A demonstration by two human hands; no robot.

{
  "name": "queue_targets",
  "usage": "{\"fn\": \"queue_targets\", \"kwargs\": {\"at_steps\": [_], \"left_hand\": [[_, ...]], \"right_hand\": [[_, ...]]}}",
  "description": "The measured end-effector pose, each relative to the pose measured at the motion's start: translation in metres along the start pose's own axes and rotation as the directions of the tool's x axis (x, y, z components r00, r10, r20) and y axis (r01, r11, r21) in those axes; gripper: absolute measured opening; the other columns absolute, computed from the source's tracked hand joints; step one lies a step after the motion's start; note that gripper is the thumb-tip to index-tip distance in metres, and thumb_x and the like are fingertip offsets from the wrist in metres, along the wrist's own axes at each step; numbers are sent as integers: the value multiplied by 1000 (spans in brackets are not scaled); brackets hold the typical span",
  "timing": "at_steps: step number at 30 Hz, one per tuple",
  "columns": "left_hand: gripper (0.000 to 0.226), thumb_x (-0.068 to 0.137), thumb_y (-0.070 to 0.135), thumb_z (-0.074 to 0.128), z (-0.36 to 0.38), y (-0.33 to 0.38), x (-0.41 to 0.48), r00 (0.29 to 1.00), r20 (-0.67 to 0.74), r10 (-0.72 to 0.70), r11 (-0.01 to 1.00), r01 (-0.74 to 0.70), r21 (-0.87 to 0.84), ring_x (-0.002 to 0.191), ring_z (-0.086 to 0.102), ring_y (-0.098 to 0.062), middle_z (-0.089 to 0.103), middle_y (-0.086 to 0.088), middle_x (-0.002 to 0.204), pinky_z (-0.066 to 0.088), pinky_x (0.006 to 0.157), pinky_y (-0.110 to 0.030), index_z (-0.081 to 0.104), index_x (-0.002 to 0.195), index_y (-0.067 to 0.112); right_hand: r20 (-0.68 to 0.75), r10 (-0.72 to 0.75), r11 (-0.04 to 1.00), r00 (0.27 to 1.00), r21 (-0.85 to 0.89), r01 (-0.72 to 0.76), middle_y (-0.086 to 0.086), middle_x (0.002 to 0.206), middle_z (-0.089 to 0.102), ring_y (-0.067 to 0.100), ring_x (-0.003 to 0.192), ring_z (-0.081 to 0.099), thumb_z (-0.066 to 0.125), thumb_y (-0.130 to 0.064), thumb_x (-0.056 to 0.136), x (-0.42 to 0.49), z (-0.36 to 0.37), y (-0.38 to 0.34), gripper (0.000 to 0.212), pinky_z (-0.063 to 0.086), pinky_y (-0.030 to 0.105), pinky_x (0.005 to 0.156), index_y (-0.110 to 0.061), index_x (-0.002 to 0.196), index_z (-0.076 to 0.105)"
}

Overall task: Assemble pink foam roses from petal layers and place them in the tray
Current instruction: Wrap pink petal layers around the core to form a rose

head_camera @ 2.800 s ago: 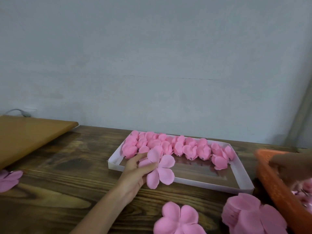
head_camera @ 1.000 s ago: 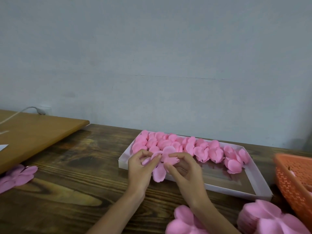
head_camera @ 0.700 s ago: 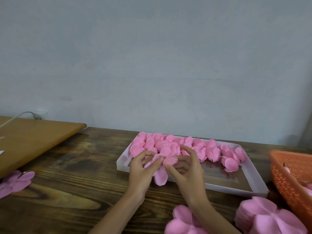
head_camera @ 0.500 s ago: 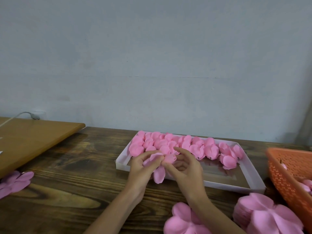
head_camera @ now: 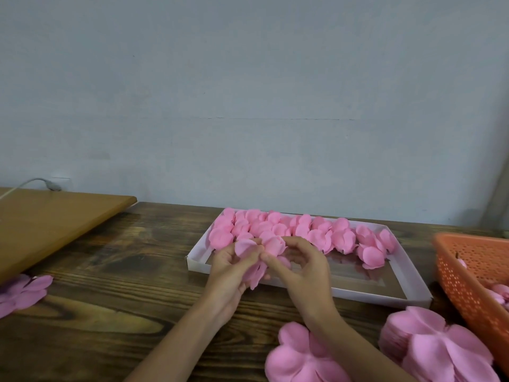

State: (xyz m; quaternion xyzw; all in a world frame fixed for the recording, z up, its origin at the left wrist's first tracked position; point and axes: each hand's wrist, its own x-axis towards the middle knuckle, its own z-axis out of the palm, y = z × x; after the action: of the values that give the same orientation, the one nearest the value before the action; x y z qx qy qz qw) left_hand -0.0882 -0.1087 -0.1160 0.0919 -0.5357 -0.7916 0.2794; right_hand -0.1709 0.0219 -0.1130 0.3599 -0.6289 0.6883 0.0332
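Note:
Both hands meet over the near left corner of the white tray. My left hand and my right hand pinch one pink foam rose, its petals folded up between the fingertips and one petal hanging below. Several finished pink roses fill the tray's far side in rows. Flat petal layers lie near me: one stack under my right forearm and a thicker stack to its right.
An orange perforated basket with pink pieces stands at the right edge. More petal layers lie at the far left of the dark wooden table. A lighter wooden board sits at back left, a cable behind it.
My right hand came from the orange basket to join the left. The flat petal layer in my left hand has been folded up into a rose between both hands.

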Motion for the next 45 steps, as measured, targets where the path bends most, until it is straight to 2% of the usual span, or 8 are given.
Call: {"fn": "queue_targets", "kwargs": {"at_steps": [4,14,20,25,30,36,41,45], "left_hand": [[34,74,32,87,-1,0,0,1000,-8,27,1000,-27,15,91,77,-26,78,-18,112,62,64,-33,82,104,18],[22,86,31,82,-7,-2,6,965,-175,193,961,-149,235,101,76,-35,81,-13,99,59,92,-54,81,100,14],[7,89,16,81,-4,-3,5,944,-127,304,904,-244,352,85,75,-13,80,-4,87,55,70,-19,84,86,21],[30,74,44,84,-2,-3,3,948,-82,307,917,-272,293,86,73,-20,80,-7,87,58,72,-32,85,89,18],[24,75,42,83,-1,-3,3,945,-42,324,907,-298,298,81,72,-9,79,-1,83,55,69,-20,85,88,22],[26,81,41,80,0,1,0,951,-7,311,906,-294,304,100,77,-26,81,-7,99,59,76,-26,86,98,23],[50,85,51,72,3,3,-3,968,-3,252,938,-243,246,111,70,-44,78,-22,105,51,104,-63,82,102,6],[45,87,43,72,5,6,-5,959,18,282,929,-278,243,113,66,-47,74,-26,109,47,105,-69,80,102,1]], "right_hand": [[21,-11,1000,1000,15,10,-7,97,78,13,90,73,91,-30,76,2,-1,0,31,57,21,77,-23,103,77],[93,17,989,996,142,-30,2,97,79,23,95,77,89,-26,75,8,-8,-3,27,62,51,88,-20,99,77],[175,1,994,985,107,-20,-1,94,80,20,90,78,89,-33,71,4,-4,-6,24,64,47,79,-27,92,79],[147,28,997,989,65,-38,-5,97,78,16,90,77,94,-20,71,7,-7,-3,26,63,38,81,-28,91,79],[145,5,997,989,71,-15,-13,104,77,12,90,76,93,-13,72,8,-8,-5,25,59,22,72,-28,88,80],[136,1,999,991,48,-8,-12,101,79,13,89,76,93,-18,73,6,-9,-11,26,61,26,73,-23,93,78],[99,-31,999,995,39,27,-8,91,79,15,85,76,94,-18,72,7,-9,-18,24,63,31,75,-22,89,78],[70,-49,999,996,21,48,-11,83,78,10,81,74,94,-14,70,8,-10,-21,24,60,23,73,-23,86,78]]}}
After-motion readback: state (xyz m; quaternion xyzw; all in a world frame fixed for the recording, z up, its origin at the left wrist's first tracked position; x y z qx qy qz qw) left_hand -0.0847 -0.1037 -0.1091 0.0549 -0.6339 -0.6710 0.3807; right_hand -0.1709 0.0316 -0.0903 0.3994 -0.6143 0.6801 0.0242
